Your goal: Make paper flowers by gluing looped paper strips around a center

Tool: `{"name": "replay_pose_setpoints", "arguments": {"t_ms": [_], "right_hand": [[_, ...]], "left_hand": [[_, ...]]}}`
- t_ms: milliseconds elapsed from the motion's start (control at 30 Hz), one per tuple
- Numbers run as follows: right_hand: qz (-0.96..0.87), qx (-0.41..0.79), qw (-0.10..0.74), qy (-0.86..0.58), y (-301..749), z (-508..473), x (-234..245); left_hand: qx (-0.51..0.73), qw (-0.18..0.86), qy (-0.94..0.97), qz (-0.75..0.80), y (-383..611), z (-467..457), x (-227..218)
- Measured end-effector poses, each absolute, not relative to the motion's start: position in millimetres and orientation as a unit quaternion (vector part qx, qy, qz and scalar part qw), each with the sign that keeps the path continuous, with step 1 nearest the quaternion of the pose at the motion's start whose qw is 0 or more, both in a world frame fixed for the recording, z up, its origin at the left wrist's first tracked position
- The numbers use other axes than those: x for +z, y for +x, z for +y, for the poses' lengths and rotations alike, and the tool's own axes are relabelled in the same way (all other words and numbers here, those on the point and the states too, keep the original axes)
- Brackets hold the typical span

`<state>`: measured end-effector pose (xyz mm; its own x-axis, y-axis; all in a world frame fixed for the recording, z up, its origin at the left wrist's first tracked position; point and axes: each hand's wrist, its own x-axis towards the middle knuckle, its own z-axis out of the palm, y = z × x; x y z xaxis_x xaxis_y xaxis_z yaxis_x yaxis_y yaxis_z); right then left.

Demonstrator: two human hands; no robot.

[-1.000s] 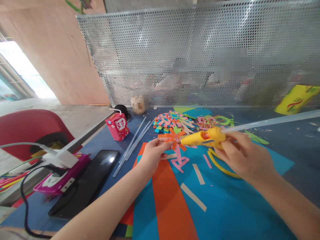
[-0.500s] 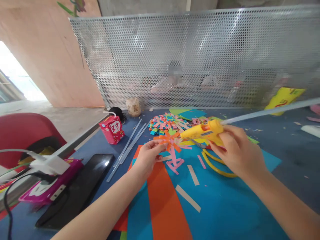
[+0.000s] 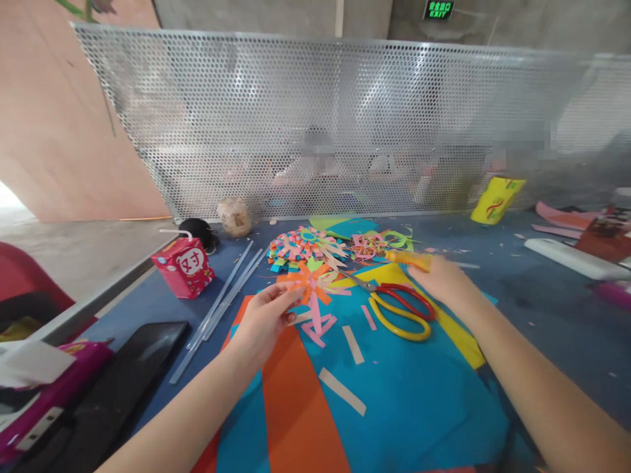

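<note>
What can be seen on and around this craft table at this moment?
screen: one, silver perforated metal, upright behind the table
juice carton: one, red, with straw, far left
glue sticks: several, clear, lying beside the carton
flower pile: one, multicoloured paper, near the screen
scissors: one pair, yellow and red handles, on the sheets
paper sheets: blue, orange and yellow, overlapping, nearest the camera
paper strips: a few, cream, on the blue sheet
tablet: one, black, flat at near left
bag: one, yellow, by the screen at right
left hand: pinches an orange and pink paper flower
right hand: grips a blurred yellow glue gun
</note>
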<state>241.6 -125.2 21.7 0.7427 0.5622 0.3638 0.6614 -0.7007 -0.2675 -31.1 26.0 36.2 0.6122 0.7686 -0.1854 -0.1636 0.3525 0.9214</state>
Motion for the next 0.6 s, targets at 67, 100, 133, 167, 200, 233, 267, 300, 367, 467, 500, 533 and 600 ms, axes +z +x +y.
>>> {"name": "replay_pose_setpoints", "arguments": {"t_ms": [67, 100, 133, 167, 200, 233, 267, 300, 367, 467, 500, 533, 600], "right_hand": [[-0.324, -0.096, 0.175, -0.925, 246.1, -124.5, 17.2], [-0.318, -0.082, 0.167, -0.93, 247.9, -124.3, 15.6], [-0.312, -0.071, 0.161, -0.933, 249.5, -124.3, 14.4], [-0.308, -0.063, 0.158, -0.936, 250.8, -124.4, 13.7], [-0.306, -0.058, 0.155, -0.938, 251.9, -124.8, 13.4], [-0.305, -0.054, 0.154, -0.938, 252.7, -125.2, 13.4], [-0.303, -0.052, 0.153, -0.939, 253.2, -125.7, 13.6], [-0.3, -0.05, 0.152, -0.941, 253.4, -126.1, 13.9], [-0.285, -0.047, 0.149, -0.946, 253.2, -126.5, 15.0], [-0.24, -0.04, 0.139, -0.96, 252.2, -125.7, 16.8], [-0.224, -0.037, 0.136, -0.964, 251.9, -125.3, 17.3], [-0.209, -0.035, 0.132, -0.968, 251.5, -125.0, 17.9], [-0.186, -0.033, 0.128, -0.974, 250.2, -124.9, 19.0]], "left_hand": [[0.307, 0.758, 0.482, 0.314, -30.9, 26.7, 35.4], [0.308, 0.757, 0.485, 0.313, -30.8, 27.2, 34.9], [0.308, 0.755, 0.486, 0.313, -30.7, 27.6, 34.4], [0.308, 0.755, 0.487, 0.312, -30.6, 28.0, 33.9], [0.307, 0.755, 0.488, 0.312, -30.5, 28.3, 33.6], [0.306, 0.755, 0.489, 0.313, -30.4, 28.6, 33.4], [0.306, 0.754, 0.489, 0.314, -30.4, 28.7, 33.4], [0.306, 0.753, 0.49, 0.314, -30.5, 28.9, 33.5], [0.306, 0.75, 0.494, 0.316, -30.9, 28.9, 33.9], [0.303, 0.748, 0.498, 0.318, -31.7, 28.7, 35.2], [0.301, 0.748, 0.498, 0.318, -31.9, 28.5, 35.6], [0.301, 0.749, 0.497, 0.318, -32.0, 28.3, 36.0], [0.302, 0.751, 0.494, 0.318, -31.9, 27.9, 36.6]]}}
